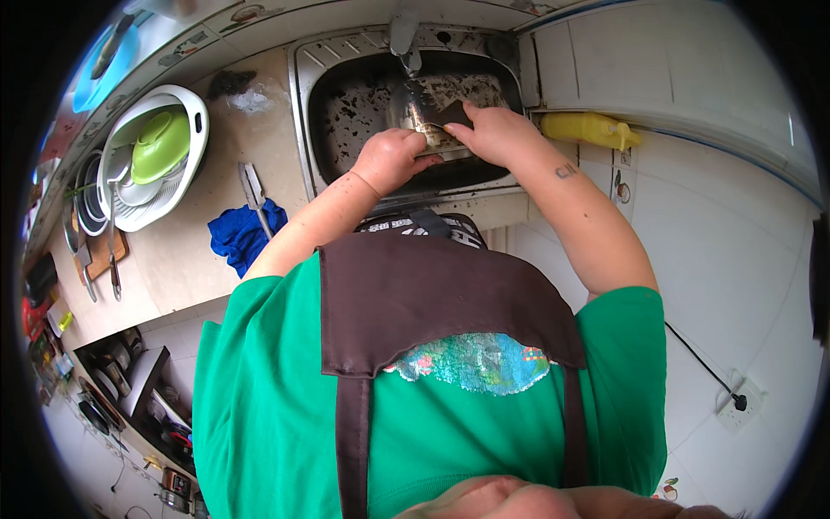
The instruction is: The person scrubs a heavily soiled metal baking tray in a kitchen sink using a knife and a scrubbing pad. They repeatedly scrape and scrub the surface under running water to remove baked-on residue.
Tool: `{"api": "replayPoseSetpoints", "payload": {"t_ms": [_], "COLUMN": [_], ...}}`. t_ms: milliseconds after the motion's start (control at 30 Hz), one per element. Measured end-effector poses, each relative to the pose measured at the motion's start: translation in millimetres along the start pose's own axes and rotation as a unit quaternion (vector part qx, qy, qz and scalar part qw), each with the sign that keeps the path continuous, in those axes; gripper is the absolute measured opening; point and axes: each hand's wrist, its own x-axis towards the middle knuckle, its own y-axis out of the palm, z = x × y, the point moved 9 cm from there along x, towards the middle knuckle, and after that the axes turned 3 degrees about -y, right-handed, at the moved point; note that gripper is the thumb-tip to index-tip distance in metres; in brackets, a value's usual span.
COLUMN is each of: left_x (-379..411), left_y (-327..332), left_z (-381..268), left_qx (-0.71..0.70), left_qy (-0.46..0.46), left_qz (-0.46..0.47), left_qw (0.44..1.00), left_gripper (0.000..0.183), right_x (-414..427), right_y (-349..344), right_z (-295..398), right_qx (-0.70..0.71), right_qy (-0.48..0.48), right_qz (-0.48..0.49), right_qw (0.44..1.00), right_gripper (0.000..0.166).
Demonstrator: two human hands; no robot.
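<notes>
A soiled, shiny metal panel point(413, 107) lies tilted in the stainless steel sink point(300, 110), beneath the tap point(404, 36). My left hand point(391, 159) grips the panel's near edge, its fingers curled around it. In my right hand point(498, 135) is a dark brown scouring pad point(456, 113), pinched between thumb and fingers at the panel's upper face. Brown and black residue covers much of the panel's right part. Dark flakes are scattered over the sink's left side. Whether water runs from the tap I cannot tell.
Left of the sink, a blue cloth point(233, 237) lies on the counter point(175, 259) with a metal-bladed tool point(251, 185) over it. Beyond stands a white basin point(201, 146) holding a green bowl point(162, 146). A yellow bottle point(580, 130) lies right of the sink.
</notes>
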Motion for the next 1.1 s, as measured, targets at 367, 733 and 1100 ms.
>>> {"api": "replayPoseSetpoints", "payload": {"t_ms": [367, 733, 1100], "left_x": [4, 5, -3], "left_y": [1, 9, 7], "left_z": [-2, -7, -9], "left_qx": [0.007, 0.017, -0.001], "left_qy": [-0.002, 0.001, -0.011], "left_qz": [0.006, 0.047, 0.06], "left_qw": [1.0, 0.999, 0.998], "left_gripper": [0.033, 0.031, 0.033], "right_x": [29, 23, -21], "right_y": [-10, -14, -2], "right_z": [-40, -45, -35], "right_qx": [-0.023, -0.04, -0.036], "right_qy": [0.06, 0.069, 0.031], "right_qz": [-0.037, -0.02, -0.022], "right_qw": [0.997, 0.997, 0.999], "right_gripper": [0.07, 0.066, 0.069]}}
